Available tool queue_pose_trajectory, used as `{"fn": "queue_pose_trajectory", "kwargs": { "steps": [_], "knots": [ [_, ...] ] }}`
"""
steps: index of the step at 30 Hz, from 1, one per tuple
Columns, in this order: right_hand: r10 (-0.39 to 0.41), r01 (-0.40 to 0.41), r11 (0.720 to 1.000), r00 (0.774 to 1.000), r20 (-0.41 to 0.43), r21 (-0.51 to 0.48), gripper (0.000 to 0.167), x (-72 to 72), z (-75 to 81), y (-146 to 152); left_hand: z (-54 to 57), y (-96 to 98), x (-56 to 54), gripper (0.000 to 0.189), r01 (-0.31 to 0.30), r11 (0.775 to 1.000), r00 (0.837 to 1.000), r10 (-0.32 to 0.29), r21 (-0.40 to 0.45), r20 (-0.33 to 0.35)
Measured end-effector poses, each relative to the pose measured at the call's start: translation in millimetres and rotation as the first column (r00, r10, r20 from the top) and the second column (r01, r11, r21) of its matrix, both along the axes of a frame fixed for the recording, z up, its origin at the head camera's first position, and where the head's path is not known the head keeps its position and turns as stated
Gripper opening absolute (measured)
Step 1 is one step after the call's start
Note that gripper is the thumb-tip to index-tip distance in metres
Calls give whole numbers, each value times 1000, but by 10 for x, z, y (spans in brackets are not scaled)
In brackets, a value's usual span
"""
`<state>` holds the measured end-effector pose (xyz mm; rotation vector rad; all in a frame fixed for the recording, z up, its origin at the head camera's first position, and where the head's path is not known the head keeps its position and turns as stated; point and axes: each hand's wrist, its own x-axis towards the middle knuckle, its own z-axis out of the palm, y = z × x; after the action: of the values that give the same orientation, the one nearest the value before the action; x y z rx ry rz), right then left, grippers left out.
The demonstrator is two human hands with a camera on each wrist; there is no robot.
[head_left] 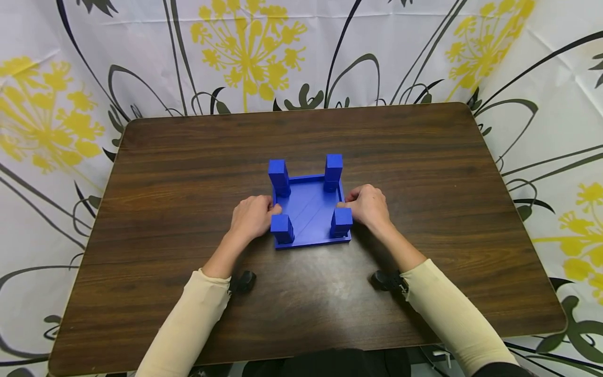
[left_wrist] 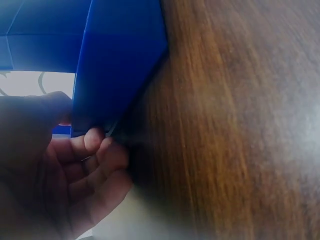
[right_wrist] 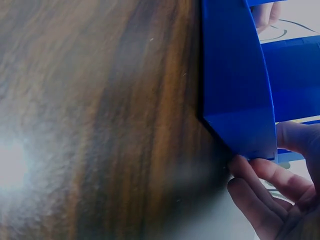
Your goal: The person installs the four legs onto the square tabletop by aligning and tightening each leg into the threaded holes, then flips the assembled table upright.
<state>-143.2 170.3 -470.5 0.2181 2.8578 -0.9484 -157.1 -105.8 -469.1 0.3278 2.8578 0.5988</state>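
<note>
A blue square frame (head_left: 308, 209) with a low rim and an upright block-like post at each corner rests on the table, like a small table turned upside down. On its left side my left hand (head_left: 254, 215) grips the rim, thumb over the edge. My right hand (head_left: 369, 205) holds the opposite rim the same way, partly behind the near right post (head_left: 341, 220). In the left wrist view, fingertips (left_wrist: 94, 140) curl against the lower edge of the blue side wall (left_wrist: 117, 65). The right wrist view likewise has fingers (right_wrist: 282, 177) at the bottom of the wall (right_wrist: 237, 75).
The brown wood-grain table (head_left: 179, 167) has rounded corners. A white curtain (head_left: 155, 42) with yellow and dark plant prints hangs behind it and along both sides. Small black devices, one of them the left wrist camera (head_left: 246, 281), are worn at both wrists.
</note>
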Motion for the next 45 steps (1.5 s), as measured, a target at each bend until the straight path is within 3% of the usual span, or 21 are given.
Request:
{"fn": "queue_pose_trajectory", "kwargs": {
  "steps": [12,20,23,27,30,37,40,45],
  "knots": [
    [-11,12,999,1000,27,-53,29,12,23,-2,19,-16,-14,33,-11,996,1000,8,91,26],
    [-3,19,984,996,89,-176,24,0,-18,57,-26,-35,-30,31,22,985,1000,-23,174,8],
    [-5,55,948,987,158,-312,21,-6,-40,82,-36,-41,-33,30,21,982,1000,-25,186,18],
    [-4,139,848,967,256,-512,23,-15,-56,108,-53,-55,-26,28,-3,976,999,-8,217,52],
    [1,175,803,956,294,-570,31,-20,-61,123,-63,-68,-15,27,-32,966,997,12,258,80],
    [9,203,786,941,338,-584,42,-28,-74,152,-60,-86,23,23,-93,927,988,40,363,151],
    [19,212,767,936,351,-606,45,-27,-71,150,-60,-95,36,22,-111,907,985,45,405,168],
    [30,229,718,934,357,-658,47,-18,-56,141,-74,-126,51,24,-131,848,976,20,514,217]
  ]
}}
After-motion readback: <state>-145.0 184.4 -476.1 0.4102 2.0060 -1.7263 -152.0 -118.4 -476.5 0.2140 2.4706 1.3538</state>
